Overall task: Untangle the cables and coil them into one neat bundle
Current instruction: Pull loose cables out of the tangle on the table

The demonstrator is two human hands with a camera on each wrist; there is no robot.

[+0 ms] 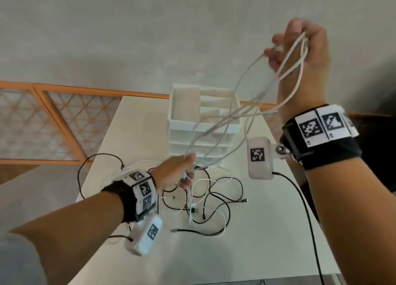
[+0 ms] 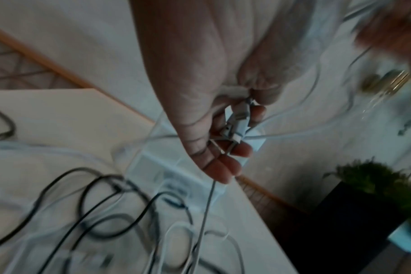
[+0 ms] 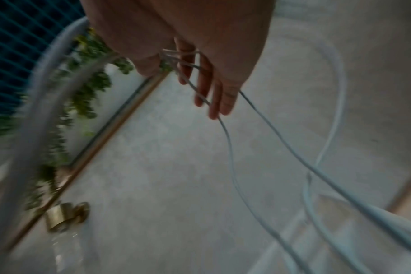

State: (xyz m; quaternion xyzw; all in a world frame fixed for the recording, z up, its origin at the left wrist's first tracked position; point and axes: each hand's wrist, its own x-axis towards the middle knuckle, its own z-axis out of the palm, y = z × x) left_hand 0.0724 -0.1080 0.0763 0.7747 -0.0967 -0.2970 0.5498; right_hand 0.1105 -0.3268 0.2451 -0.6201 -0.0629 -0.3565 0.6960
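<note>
Pinching white connector plugs [image 2: 238, 122] low over the table [image 1: 267, 231], the left hand [image 1: 173, 173] anchors white cables [image 1: 216, 126] that run diagonally up and right to the raised right hand [image 1: 300, 55], fingers curled around their loops. Black cables [image 1: 222, 190] lie tangled below.

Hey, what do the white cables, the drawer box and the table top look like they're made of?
White cables: flexible plastic or rubber sheathing, smooth and matte; they sag in soft loops.
Drawer box: likely plastic, white frame with translucent drawer fronts.
Table top: smooth matte white, probably laminate or painted board; no grain shows.
</note>
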